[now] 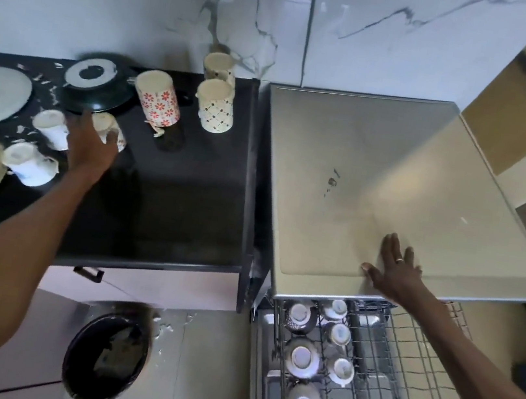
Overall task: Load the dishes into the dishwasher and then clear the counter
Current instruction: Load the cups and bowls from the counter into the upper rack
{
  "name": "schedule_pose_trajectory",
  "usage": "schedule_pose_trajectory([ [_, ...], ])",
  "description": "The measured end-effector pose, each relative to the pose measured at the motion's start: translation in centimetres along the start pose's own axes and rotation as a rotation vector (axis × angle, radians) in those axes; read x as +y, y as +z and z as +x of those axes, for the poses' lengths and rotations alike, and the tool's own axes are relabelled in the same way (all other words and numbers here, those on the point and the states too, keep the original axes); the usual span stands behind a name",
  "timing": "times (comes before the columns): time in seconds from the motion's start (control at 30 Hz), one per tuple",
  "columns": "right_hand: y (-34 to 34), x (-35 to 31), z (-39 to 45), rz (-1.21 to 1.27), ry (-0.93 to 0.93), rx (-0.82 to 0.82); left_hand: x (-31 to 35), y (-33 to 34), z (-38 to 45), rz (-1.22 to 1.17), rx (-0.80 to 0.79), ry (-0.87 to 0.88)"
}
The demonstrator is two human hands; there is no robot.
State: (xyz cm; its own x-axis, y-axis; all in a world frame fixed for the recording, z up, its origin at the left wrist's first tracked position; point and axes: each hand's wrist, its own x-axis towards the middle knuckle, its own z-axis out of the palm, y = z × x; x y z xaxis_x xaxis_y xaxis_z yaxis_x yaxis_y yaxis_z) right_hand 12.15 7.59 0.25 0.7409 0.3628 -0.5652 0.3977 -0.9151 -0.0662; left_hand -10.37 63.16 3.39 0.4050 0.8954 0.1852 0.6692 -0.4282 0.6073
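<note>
Cups (317,354) inverted in pulled-out rack (399,373); mugs (215,107) upside-down on counter (187,195) (w/ plates).

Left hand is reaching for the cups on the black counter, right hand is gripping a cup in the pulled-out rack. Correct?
Not quite. The head view shows the right hand resting flat, fingers spread, on the dishwasher's steel top, not gripping a cup in the rack. The left hand is indeed reaching among the cups on the black counter.

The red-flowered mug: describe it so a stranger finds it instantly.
Start at the black counter left of the dishwasher. Near its back stand tall cream mugs beside a dark pan. The red-flowered mug alone carries red blossoms; its neighbours show dark lattice patterns.
</note>
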Motion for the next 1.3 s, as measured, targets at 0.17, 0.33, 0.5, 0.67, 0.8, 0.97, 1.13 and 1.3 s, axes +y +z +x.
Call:
schedule_pose_trajectory([
  [0.17,0.5,0.3,0.3,0.079,-0.014,0.032,0.6,1.3,0.1,-0.092,0.059,-0.055],
  [0.33,0.9,0.6,0.4,0.114,-0.027,0.062,0.8,1.5,0.1,-0.074,0.119,-0.152],
  [0.5,1.0,0.7,0.3,0.129,-0.041,0.08,0.4,1.6,-1.7,-0.046,0.133,-0.144],
  [0.67,0.9,0.7,0.1,0.133,-0.054,0.096,2.3,0.6,-6.5,-0.153,0.238,-0.095],
  [0.8,1.0,0.8,-0.1,0.141,-0.09,0.118,5.1,-0.5,-12.2,-0.242,0.288,0.059],
  [0.97,1.3,1.2,-0.4,0.144,-0.159,0.143,9.4,-0.8,-21.6,-0.327,0.209,0.118],
  [1.13,1.8,3.0,-0.4,0.085,-0.305,0.259,14.2,1.1,-33.9,-0.545,0.065,0.111],
  [1.3,2.7,4.3,-0.2,0.057,-0.401,0.315,16.8,4.5,-45.5,-0.56,-0.046,0.189],
])
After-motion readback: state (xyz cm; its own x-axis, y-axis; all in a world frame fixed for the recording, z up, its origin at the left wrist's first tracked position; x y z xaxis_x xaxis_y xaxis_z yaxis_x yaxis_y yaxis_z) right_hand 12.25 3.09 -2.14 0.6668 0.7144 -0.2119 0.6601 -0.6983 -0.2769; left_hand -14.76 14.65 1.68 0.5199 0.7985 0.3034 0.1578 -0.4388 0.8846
